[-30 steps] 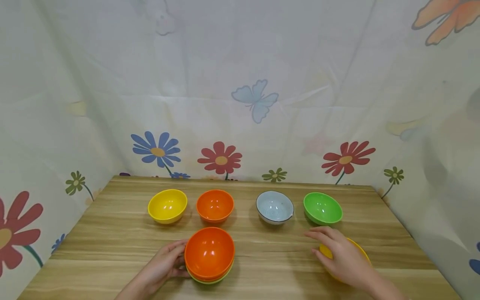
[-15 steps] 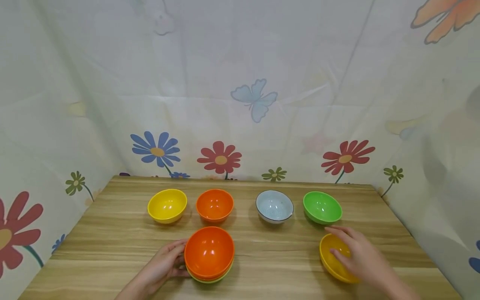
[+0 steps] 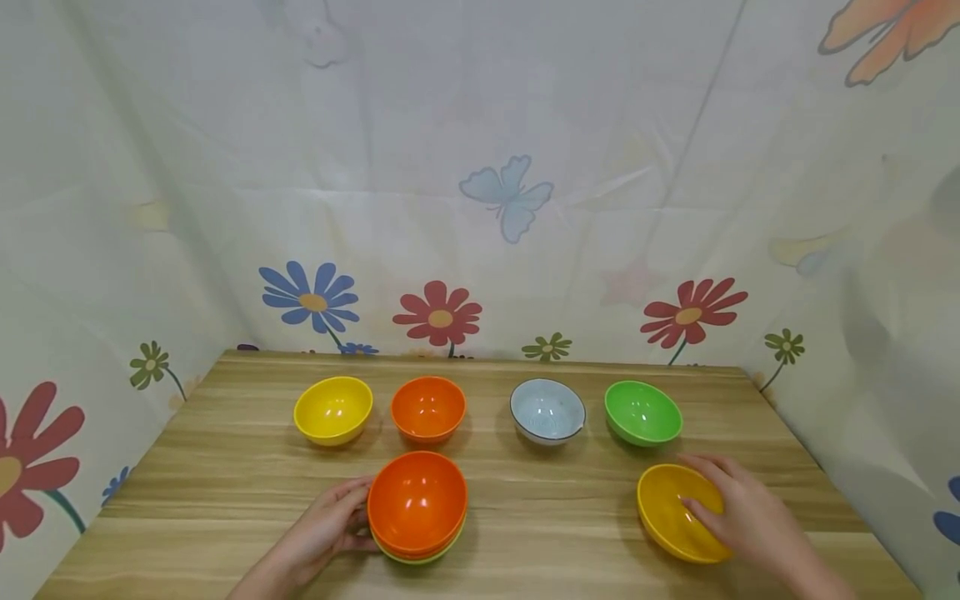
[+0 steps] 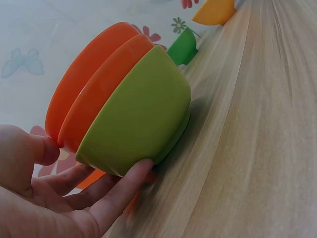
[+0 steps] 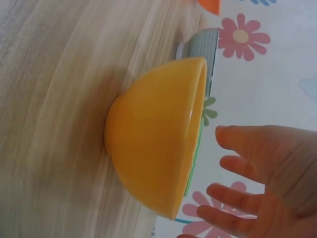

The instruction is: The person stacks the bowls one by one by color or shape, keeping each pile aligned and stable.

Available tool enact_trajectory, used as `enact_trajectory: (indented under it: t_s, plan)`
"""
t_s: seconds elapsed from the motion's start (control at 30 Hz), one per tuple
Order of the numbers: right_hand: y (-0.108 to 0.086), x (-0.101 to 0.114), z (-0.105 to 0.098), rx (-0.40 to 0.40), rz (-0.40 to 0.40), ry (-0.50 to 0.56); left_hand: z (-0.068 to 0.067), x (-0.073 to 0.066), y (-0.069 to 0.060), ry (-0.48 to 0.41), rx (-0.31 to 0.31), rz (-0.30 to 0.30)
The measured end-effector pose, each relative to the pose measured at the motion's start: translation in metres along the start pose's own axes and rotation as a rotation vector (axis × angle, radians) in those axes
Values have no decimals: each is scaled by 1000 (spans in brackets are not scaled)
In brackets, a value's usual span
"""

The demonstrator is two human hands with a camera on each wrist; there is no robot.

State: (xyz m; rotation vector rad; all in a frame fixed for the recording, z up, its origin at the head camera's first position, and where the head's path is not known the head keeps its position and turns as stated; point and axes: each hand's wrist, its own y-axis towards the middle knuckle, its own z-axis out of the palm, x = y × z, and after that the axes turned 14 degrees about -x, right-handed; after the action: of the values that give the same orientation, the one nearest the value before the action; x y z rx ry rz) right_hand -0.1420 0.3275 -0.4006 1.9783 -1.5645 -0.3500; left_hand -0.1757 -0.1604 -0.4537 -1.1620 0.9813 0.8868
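Two orange bowls nested in a yellow-green bowl form a stack of bowls [image 3: 417, 504] at the front centre-left. My left hand [image 3: 330, 529] holds the stack's left side. In the left wrist view, its thumb is at the orange rims and its fingers [image 4: 126, 191] lie against the green bowl [image 4: 141, 109]. At the front right stands a dark-yellow bowl [image 3: 667, 517]. Over that bowl's right side is my right hand [image 3: 750, 517], fingers spread. The right wrist view shows this hand [image 5: 257, 178] apart from the yellow bowl [image 5: 153, 134], beyond its rim.
Behind, a row of single bowls stands on the wooden table [image 3: 540, 517]: yellow [image 3: 333, 412], orange [image 3: 429, 410], pale blue-grey with a dark rim [image 3: 547, 412], and green [image 3: 642, 414]. A flower-printed cloth [image 3: 480, 208] encloses the table's back and sides.
My right hand has moved right across the dark-yellow bowl, uncovering more of its inside. The left hand and the stack stay in place.
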Motion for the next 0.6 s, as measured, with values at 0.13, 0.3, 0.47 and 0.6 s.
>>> enact_trajectory:
  t_s: [0.13,0.3,0.47,0.6]
  plan:
    - [-1,-5,0,44,34,-5,0,0,0,-5,1,2]
    - [-1,-11,1,118,80,-20,-1,1,1,-10,-1,1]
    - [0,-15,2,171,125,-46,-1,2,1,-7,-8,0]
    - [3,-17,2,223,177,-59,-1,2,1,-8,-7,3]
